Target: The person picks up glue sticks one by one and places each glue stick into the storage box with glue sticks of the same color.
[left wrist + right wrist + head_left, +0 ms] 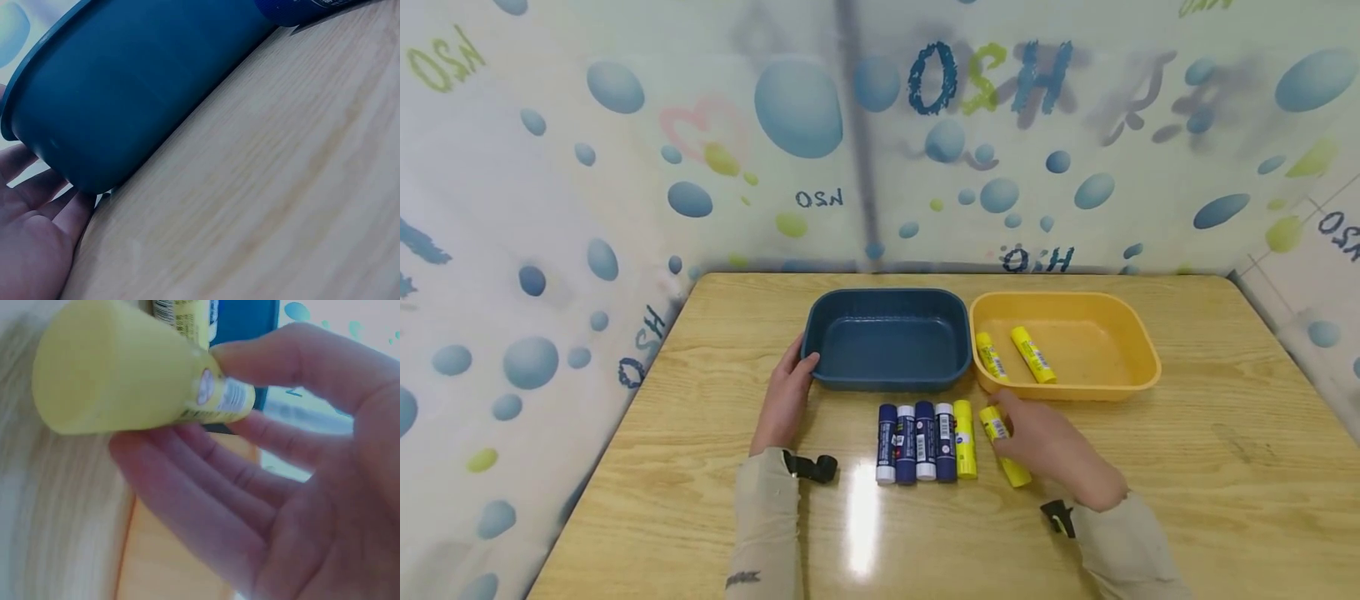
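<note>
My right hand [1048,437] pinches a yellow glue stick [1014,472] between thumb and fingers; in the right wrist view the glue stick [119,375] points its wide end at the camera. Left of it, a row on the table holds another yellow glue stick [965,442] and several dark blue and white glue sticks [925,442]. My left hand [784,400] holds the left end of a dark blue bin [887,385], thumb at the rim. In the left wrist view, its fingers [37,187] lie against the bin's outer wall.
A yellow bin [1097,388] stands right beside the blue one, with two yellow glue sticks [1033,354] lying in its left half. Both bins are near the back of the wooden table [1225,483]. A wall with a bubble pattern [880,208] rises behind.
</note>
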Tool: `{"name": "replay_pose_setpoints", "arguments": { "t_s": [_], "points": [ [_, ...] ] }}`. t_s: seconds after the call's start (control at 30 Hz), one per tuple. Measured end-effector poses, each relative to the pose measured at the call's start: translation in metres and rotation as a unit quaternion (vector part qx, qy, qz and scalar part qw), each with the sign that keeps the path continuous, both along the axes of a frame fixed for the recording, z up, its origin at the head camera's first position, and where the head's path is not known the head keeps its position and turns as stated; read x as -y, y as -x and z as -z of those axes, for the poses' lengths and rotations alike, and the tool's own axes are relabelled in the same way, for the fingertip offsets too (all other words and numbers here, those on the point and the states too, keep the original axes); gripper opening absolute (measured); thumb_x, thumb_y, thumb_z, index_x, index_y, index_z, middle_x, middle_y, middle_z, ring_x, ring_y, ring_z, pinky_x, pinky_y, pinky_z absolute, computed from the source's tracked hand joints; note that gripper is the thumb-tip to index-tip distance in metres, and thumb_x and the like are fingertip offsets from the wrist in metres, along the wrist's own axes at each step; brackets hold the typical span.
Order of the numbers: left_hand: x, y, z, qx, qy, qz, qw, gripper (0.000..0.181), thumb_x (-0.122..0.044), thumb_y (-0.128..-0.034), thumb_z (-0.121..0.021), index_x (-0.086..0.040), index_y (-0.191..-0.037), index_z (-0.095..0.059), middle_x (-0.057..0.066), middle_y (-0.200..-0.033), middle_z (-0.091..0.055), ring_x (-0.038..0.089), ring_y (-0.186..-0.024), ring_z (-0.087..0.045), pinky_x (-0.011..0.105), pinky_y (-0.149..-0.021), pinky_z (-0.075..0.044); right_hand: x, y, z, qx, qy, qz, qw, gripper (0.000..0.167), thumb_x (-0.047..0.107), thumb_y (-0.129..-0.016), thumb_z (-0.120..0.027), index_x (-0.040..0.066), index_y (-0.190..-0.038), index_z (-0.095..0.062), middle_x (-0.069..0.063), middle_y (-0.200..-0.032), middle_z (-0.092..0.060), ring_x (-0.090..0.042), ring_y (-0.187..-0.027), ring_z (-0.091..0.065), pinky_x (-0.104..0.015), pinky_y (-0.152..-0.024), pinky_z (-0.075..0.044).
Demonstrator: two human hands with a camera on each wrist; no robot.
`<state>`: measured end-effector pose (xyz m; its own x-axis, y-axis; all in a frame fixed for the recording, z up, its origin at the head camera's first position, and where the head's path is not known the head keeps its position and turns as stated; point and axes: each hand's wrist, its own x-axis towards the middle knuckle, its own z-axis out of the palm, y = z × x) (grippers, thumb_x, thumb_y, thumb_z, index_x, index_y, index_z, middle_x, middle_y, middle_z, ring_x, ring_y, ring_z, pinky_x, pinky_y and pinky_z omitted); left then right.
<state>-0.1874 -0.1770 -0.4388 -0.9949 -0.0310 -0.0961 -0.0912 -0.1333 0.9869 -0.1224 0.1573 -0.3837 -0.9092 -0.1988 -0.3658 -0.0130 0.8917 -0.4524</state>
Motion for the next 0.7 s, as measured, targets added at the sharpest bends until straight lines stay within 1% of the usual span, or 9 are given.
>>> {"name": "replay_pose_setpoints", "arguments": {
  "t_s": [0.13,0.23,0.3,0.43,0.53,0.7],
  "points": [
    [-0.001,-0.001,-0.004,0.008,0.004,0.001,1.0,0.05,-0.023,-0.0927,-0.048,-0.02,-0.139,-0.031,-0.004,-0.142,-0.027,0.01,-0.127,-0.029,0.029,-0.104,-0.026,-0.003,0.0,-0.005,-0.016,-0.001,-0.022,0.9996,0.053,0.019,-0.075,-0.067,0.018,-0.124,-0.046,0.0,-0.084,-0.05,-0.016,-0.066,-0.047,-0.027,-0.054,-0.04],
    [-0.003,-0.004,-0.011,0.005,0.009,0.014,0.9999,0.05,-0.021,-0.0936,-0.046,-0.018,-0.14,-0.029,-0.001,-0.143,-0.025,0.012,-0.129,-0.026,0.03,-0.104,-0.025,-0.005,-0.002,-0.011,-0.027,0.007,-0.037,0.9989,0.054,0.021,-0.075,-0.067,0.019,-0.125,-0.046,0.002,-0.087,-0.053,-0.015,-0.07,-0.048,-0.027,-0.058,-0.042],
    [-0.004,-0.007,-0.016,0.002,0.012,0.019,0.9998,0.051,-0.021,-0.0937,-0.046,-0.017,-0.141,-0.027,0.0,-0.144,-0.024,0.013,-0.129,-0.025,0.03,-0.104,-0.024,-0.007,-0.003,-0.015,-0.034,0.019,-0.045,0.9982,0.055,0.021,-0.076,-0.067,0.018,-0.127,-0.045,0.002,-0.089,-0.054,-0.015,-0.073,-0.049,-0.027,-0.06,-0.044],
    [-0.005,-0.009,-0.022,-0.001,0.017,0.02,0.9997,0.053,-0.024,-0.0934,-0.046,-0.015,-0.141,-0.026,0.0,-0.144,-0.023,0.013,-0.13,-0.025,0.03,-0.104,-0.024,-0.011,-0.004,-0.023,-0.068,0.05,-0.052,0.995,0.055,0.021,-0.076,-0.066,0.017,-0.127,-0.044,0.002,-0.092,-0.055,-0.014,-0.077,-0.051,-0.027,-0.064,-0.046],
    [-0.004,-0.008,-0.02,0.003,0.006,0.014,0.9999,0.052,-0.023,-0.0934,-0.047,-0.016,-0.141,-0.027,-0.001,-0.144,-0.025,0.012,-0.129,-0.026,0.029,-0.104,-0.024,-0.013,-0.004,-0.026,-0.09,0.07,-0.049,0.9923,0.052,0.021,-0.077,-0.066,0.017,-0.125,-0.045,0.001,-0.093,-0.055,-0.014,-0.08,-0.052,-0.028,-0.066,-0.047],
    [-0.002,-0.002,-0.006,0.003,-0.006,0.009,0.9999,0.049,-0.023,-0.0928,-0.048,-0.02,-0.139,-0.031,-0.003,-0.142,-0.027,0.009,-0.127,-0.028,0.029,-0.104,-0.025,-0.014,-0.003,-0.028,-0.1,0.087,-0.043,0.9902,0.052,0.023,-0.078,-0.066,0.018,-0.125,-0.045,0.001,-0.095,-0.056,-0.014,-0.083,-0.054,-0.03,-0.069,-0.049]
  ]
}}
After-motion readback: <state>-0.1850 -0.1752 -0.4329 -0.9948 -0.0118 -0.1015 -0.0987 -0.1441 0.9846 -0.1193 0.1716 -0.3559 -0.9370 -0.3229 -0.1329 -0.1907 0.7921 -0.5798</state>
